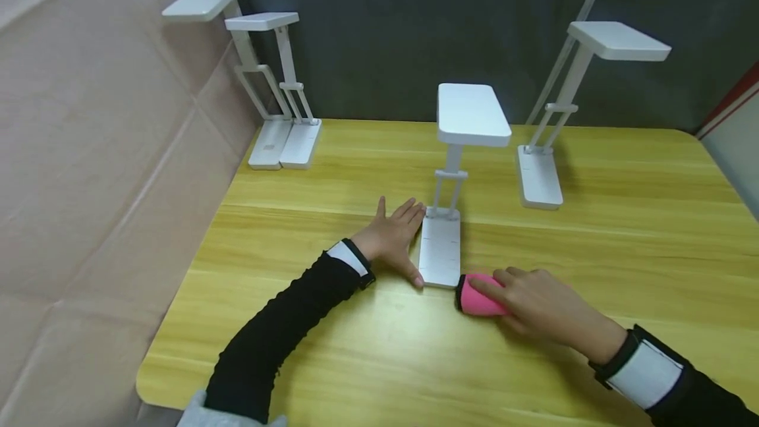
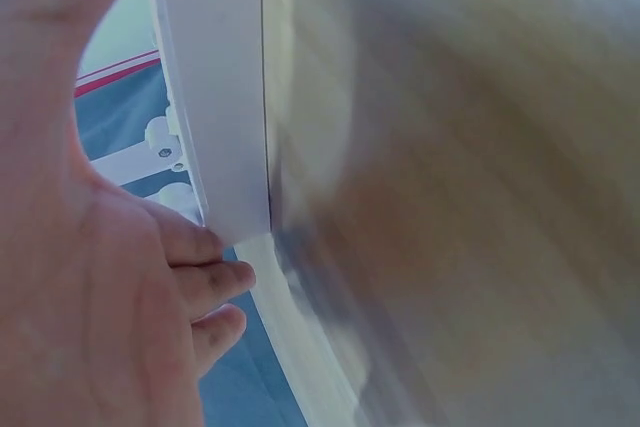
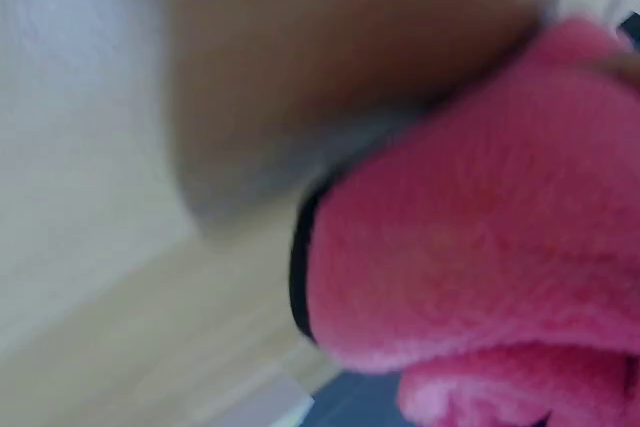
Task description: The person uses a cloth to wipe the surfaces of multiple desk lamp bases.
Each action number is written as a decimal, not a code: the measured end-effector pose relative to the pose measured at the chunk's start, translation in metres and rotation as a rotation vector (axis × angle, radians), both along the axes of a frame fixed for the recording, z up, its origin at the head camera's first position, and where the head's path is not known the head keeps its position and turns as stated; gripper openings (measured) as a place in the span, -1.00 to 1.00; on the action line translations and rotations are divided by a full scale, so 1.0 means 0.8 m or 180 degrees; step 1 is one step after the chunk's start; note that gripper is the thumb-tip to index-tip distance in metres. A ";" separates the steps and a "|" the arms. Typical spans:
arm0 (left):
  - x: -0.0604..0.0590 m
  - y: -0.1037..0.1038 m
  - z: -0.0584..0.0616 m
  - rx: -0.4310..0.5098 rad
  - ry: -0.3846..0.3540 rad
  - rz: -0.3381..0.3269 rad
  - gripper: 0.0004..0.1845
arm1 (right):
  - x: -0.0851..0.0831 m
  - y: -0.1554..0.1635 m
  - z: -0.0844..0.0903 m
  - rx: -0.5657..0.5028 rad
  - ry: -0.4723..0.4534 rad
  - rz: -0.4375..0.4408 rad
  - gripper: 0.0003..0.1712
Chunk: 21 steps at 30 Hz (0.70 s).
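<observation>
Far left on the yellow wooden table [image 1: 367, 361], two white folding desk lamps [image 1: 279, 84] stood side by side against the pink wall, bases touching, heads raised. Nearer and toward the middle, the left hand [image 1: 394, 236] lay flat on the tabletop, fingers straight and slightly spread, fingertips and thumb resting along the left edge of the base of the centre lamp [image 1: 453, 183]; the left wrist view showed the fingers [image 2: 205, 282] against that white base edge, held straight, gripping nothing. The centre lamp stood upright, head level above its base, blocking the stretch of table behind it. Just right of the base's near corner lay a pink cloth [image 1: 477, 295] with a dark edge, touching or nearly touching the base. The right hand [image 1: 536, 308] covered it from the right, fingers curled over and holding it against the table; the right wrist view was blurred, showing only pink fabric. Far right, a fourth lamp [image 1: 569, 111] stood apart, leaning, before the dark backdrop.
</observation>
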<state>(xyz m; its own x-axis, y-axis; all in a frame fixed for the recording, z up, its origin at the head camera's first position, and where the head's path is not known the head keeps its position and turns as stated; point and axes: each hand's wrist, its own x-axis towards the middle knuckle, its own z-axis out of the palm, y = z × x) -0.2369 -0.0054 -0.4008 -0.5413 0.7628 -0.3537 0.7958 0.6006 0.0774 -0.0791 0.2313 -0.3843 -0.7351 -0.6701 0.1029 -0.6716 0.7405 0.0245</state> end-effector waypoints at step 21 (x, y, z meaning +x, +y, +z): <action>-0.003 0.001 0.000 0.0067 -0.0052 0.0064 0.38 | -0.005 -0.091 -0.019 -0.0065 0.0077 0.0001 -0.58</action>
